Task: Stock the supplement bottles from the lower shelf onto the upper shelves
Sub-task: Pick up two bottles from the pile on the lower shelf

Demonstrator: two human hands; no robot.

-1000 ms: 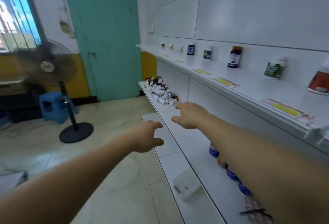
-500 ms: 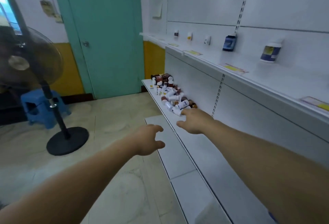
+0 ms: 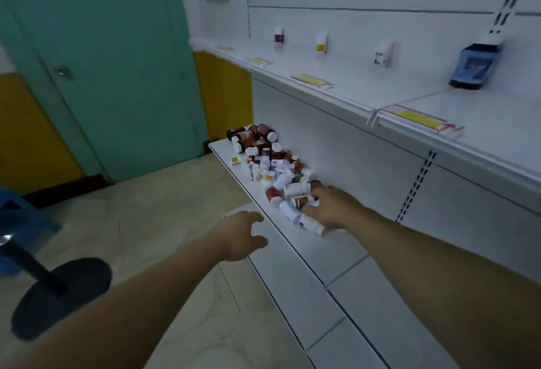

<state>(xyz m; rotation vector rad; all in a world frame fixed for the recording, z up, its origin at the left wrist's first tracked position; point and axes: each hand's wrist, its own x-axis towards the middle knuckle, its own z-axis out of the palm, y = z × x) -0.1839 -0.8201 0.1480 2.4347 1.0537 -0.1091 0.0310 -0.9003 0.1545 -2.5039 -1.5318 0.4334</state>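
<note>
Black and round, a fan base [image 3: 61, 295] is sitting on the tiled floor at your far left, with a teal door [image 3: 102, 61] standing shut behind it. Your left hand [image 3: 243, 237] is hovering at the front edge of the lower shelf [image 3: 345, 251], its fingers relaxed, slightly spread and holding nothing. Just beyond it, the supplement bottles [image 3: 269, 163] are lying in a loose pile on that lower shelf, against the back panel. Most are tipped on their sides, white and reddish-brown ones mixed together. Your right hand [image 3: 330, 210] is reaching into the near end of the pile, with thumb and fingers touching the bottles there. You cannot tell whether it is gripping one. Above, the upper shelf [image 3: 366, 87] is carrying four bottles standing well apart along the wall: a red-labelled bottle [image 3: 278, 38], a yellow-labelled bottle [image 3: 321, 43], a small white bottle [image 3: 383, 53] and, farthest right, a blue bottle [image 3: 474, 68], all blurred.
</note>
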